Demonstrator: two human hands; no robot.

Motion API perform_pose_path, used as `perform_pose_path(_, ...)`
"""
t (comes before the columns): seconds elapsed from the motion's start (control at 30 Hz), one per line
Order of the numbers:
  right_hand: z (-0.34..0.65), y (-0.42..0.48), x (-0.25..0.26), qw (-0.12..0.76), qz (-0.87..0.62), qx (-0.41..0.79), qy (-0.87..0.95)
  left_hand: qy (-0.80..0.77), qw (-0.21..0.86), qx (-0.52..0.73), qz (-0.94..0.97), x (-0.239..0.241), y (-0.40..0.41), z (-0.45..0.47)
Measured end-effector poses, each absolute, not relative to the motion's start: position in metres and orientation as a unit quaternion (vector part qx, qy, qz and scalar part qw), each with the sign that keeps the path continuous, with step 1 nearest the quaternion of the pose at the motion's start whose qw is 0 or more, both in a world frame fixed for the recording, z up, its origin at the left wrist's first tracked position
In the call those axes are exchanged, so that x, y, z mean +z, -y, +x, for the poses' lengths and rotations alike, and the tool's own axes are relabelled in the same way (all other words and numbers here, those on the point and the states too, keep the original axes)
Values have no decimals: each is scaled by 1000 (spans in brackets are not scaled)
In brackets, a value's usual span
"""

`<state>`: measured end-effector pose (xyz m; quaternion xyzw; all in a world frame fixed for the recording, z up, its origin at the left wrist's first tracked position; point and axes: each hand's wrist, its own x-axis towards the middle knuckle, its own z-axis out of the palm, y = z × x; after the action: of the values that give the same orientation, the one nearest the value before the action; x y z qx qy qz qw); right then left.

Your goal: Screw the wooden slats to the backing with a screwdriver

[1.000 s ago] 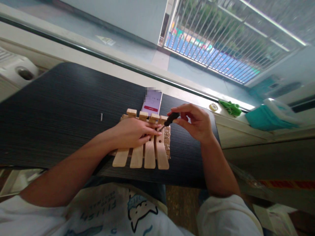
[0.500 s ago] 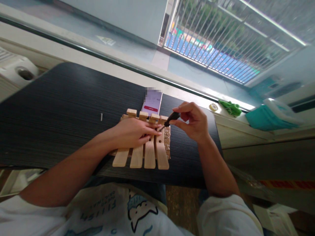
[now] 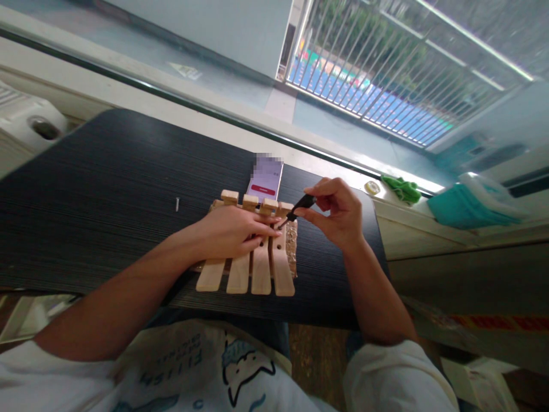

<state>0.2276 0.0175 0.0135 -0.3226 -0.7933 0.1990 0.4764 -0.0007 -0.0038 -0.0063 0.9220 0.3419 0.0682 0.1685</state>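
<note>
My right hand (image 3: 337,212) grips the black handle of a screwdriver (image 3: 303,205) between thumb and fingers. The shaft slants down to the left, its tip at a hole or screw in the rightmost wooden slat (image 3: 283,274). My left hand (image 3: 229,232) lies across several pale wooden slats, fingers stretched out to the right, the fingertips beside the screwdriver's tip. These slats rest side by side on a brown wrapped block (image 3: 291,249), with small wooden end pieces (image 3: 269,206) standing at their far ends. Dark holes show in two slats; my left hand covers parts of the others.
A phone (image 3: 266,177) with a lit screen lies just behind the slats. A loose screw (image 3: 177,204) is on the black table (image 3: 128,171) to the left. On the sill at right are a tape roll (image 3: 372,187), a green cloth (image 3: 402,189) and a teal box (image 3: 469,203).
The screwdriver's handle and my right hand have shifted very slightly to the right. My left hand and the slats stay in place.
</note>
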Motion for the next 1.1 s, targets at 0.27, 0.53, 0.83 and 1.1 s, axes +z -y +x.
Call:
perform_pose_path(0.27,227,-15,12,479,-323,194,793,-332,161,73,927,-7,4,-1)
perform_pose_path(0.53,226,-15,14,469,-296,162,816,-328,160,84,927,-9,3,-1)
perform_pose_path(0.83,236,-17,23,410,-252,160,862,-342,160,60,924,-7,4,0)
perform_pose_path(1.1,240,-12,23,364,-296,250,847,-342,170,69,922,-7,4,0)
